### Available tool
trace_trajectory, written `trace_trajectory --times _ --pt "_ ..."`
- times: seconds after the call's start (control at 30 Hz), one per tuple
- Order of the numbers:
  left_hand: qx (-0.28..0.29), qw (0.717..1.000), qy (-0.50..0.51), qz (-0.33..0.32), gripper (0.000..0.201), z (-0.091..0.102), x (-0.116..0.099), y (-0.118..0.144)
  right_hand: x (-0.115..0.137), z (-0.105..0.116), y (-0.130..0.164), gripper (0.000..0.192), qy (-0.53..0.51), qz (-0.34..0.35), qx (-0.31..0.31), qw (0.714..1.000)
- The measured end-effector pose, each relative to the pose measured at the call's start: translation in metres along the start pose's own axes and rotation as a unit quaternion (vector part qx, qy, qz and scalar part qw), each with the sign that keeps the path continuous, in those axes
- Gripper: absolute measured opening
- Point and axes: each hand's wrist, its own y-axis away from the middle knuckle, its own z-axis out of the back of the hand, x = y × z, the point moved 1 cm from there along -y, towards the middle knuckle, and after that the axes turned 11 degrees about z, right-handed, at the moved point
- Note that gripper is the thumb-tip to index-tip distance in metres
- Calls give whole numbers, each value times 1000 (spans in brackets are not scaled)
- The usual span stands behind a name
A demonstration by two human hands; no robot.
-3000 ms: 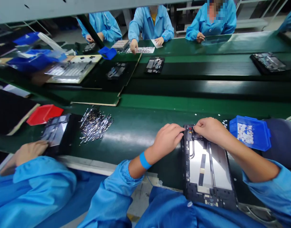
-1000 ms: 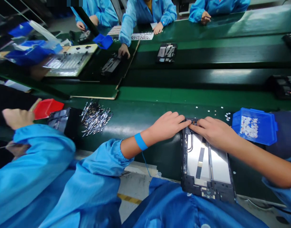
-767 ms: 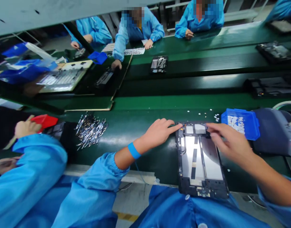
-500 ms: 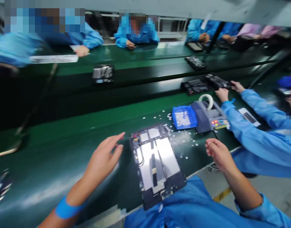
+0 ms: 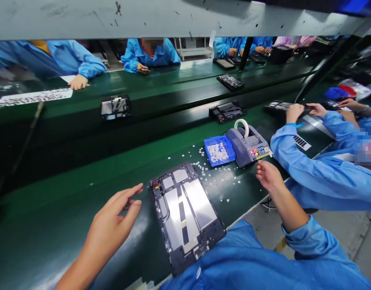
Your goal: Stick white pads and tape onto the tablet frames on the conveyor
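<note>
A: What's the biggest thing in sight?

B: The long green worktop (image 5: pixel 67 201), running from lower left to upper right, with a second green line (image 5: pixel 173 86) beyond it where other people in blue coats sit.

A: And in front of the person?

B: An opened tablet chassis (image 5: pixel 185 213), lying flat at the near edge of the worktop, turned a little askew, its silver plates facing up. It sits between the two hands, and neither hand touches it.

A: What lies to the right of it?

B: A grey tape dispenser (image 5: pixel 249 147) with a white roll on top and coloured buttons on its face. Just beside it, on its left, is a blue tray (image 5: pixel 208 155) of small white pieces. A co-worker's blue sleeve (image 5: pixel 309 169) reaches across behind the dispenser.

A: The left hand?

B: The left hand (image 5: pixel 109 227) hovers low over the worktop just left of the chassis, fingers spread and slightly curled. Its grip is apart and holds nothing.

A: And the right?

B: The right hand (image 5: pixel 268 175) is off to the right of the chassis, close to the front of the dispenser. The fingers are loosely bent; I cannot tell whether its grip pinches anything.

A: Anything smaller?

B: Scattered white bits (image 5: pixel 221 177) lie on the worktop between the chassis and the tray. Farther off, another chassis (image 5: pixel 115 106) and a dark tablet tray (image 5: pixel 228 110) lie on the far line.
</note>
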Motion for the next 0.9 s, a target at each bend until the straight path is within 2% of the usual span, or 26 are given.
trace_trajectory --times 0.13,0.23,0.33,0.43,0.47,0.53,0.63,0.7,0.77,0.83,0.9 --pt "-21 1000 18 7 41 4 0 7 24 -3 29 42 -17 42 19 999" --pt "-13 998 63 2 36 0 -17 15 25 -28 68 37 2 32 89 996" --pt "57 985 158 23 35 -13 -45 19 12 -81 106 32 46 16 229 972" --pt "141 948 276 68 38 -26 -72 18 1 -144 132 24 59 37 383 921" --pt "149 936 309 83 38 -28 -78 17 -1 -162 138 21 53 47 416 907" --pt "125 921 354 106 33 -30 -85 15 -2 -189 148 18 51 71 457 885" --pt "80 914 380 121 16 -29 -82 13 -2 -206 158 17 85 106 490 861" --pt "74 909 392 120 17 -28 -72 11 -4 -206 156 20 129 122 513 840" --pt "57 907 398 126 17 -24 -57 7 -7 -205 145 22 193 169 525 811" --pt "43 914 380 133 16 -17 -40 4 -11 -207 128 22 267 274 519 764" --pt "50 937 325 121 14 -11 -28 1 -13 -211 113 23 321 403 516 684"
